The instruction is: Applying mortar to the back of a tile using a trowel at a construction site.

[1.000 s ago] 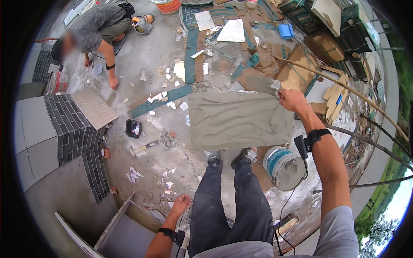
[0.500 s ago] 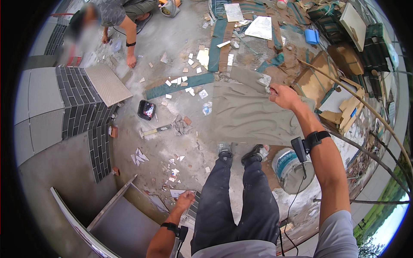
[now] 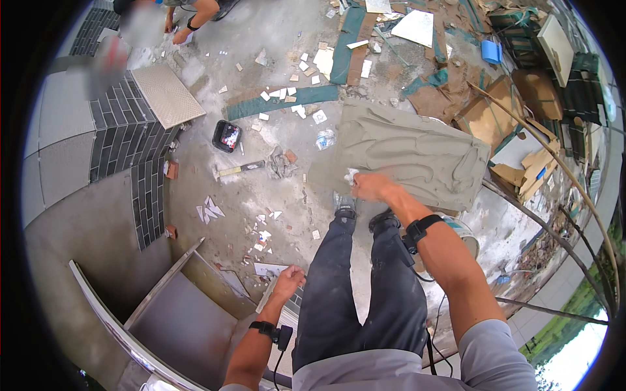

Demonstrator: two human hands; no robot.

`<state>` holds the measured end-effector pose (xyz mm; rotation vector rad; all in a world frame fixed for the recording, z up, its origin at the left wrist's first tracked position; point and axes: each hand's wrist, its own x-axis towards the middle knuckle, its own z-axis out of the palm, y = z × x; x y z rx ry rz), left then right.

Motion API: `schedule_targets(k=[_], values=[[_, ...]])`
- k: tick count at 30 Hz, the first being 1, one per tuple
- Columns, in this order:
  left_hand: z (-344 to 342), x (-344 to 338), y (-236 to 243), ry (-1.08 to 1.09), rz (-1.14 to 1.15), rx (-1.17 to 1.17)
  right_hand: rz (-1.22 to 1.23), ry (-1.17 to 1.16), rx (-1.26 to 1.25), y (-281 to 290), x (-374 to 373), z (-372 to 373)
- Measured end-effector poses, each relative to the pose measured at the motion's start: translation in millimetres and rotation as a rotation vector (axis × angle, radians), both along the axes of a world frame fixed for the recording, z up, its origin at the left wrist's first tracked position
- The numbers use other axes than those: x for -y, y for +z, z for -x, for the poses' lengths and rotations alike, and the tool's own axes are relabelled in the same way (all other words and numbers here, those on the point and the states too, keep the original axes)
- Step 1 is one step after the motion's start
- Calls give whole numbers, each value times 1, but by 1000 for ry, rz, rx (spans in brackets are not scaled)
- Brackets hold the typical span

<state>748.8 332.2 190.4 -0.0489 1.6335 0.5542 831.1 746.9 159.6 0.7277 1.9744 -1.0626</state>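
My right hand (image 3: 370,186) is closed around the handle of a trowel (image 3: 328,176), whose blade is coated in grey mortar. The blade is by the near left corner of a large flat slab (image 3: 411,153), which is covered with wavy, ridged wet mortar. Just past my shoes, the slab lies on the ground. My left hand (image 3: 289,282) hangs beside my left knee, fingers loosely bent, with nothing visible in them. Below it stands a dark brick-pattern tile panel (image 3: 295,301); whether the hand touches it I cannot tell.
A bucket (image 3: 467,238) is partly behind my right forearm. On the left lie a hammer (image 3: 240,169), a black tray (image 3: 227,135) and tile scraps (image 3: 210,210). A tiled low wall (image 3: 124,124) rises beyond. Cardboard (image 3: 499,114) and poles (image 3: 541,140) line the right. A co-worker's hand (image 3: 180,36) is far left.
My right hand has brought the trowel from the slab's far edge to its near left corner. The view has shifted, and the bucket is now mostly hidden behind my right forearm.
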Motion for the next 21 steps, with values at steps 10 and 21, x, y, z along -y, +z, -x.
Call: schedule_targets(k=[10, 21], values=[[3, 21, -9, -7, 64, 22, 182, -394, -140, 21, 105, -77], [7, -42, -3, -132, -11, 43, -416, -551, -148, 29, -9, -79]])
